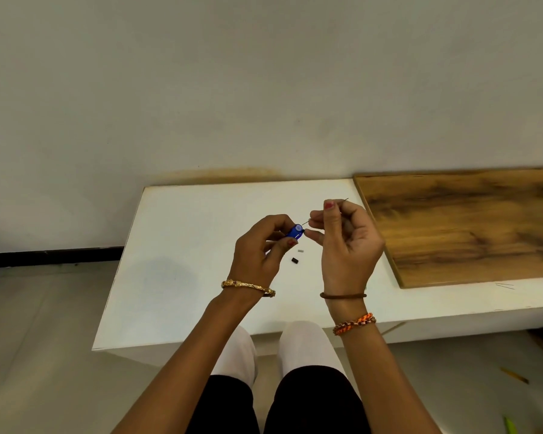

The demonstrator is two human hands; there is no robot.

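Person seated at a white table (185,261), both hands raised just above it. Left hand (261,245) curled, thumb and fingertips pinching a small blue plastic piece (295,231). Right hand (342,242) curled too, thumb and forefinger pinching a thin needle (344,201). Its near tip pointed toward 8 o'clock, almost touching the blue piece.

A small grey bit (301,251) and a black bit (294,260) lay on the table at 6 o'clock from the blue piece. A wooden board (458,227) lay at 3 o'clock.

Risks, as judged: the needle was fine and held far back, so a slight tremor could send the tip off the opening or into a left fingertip. A light pinch might let the blue piece twist or drop among the loose bits.
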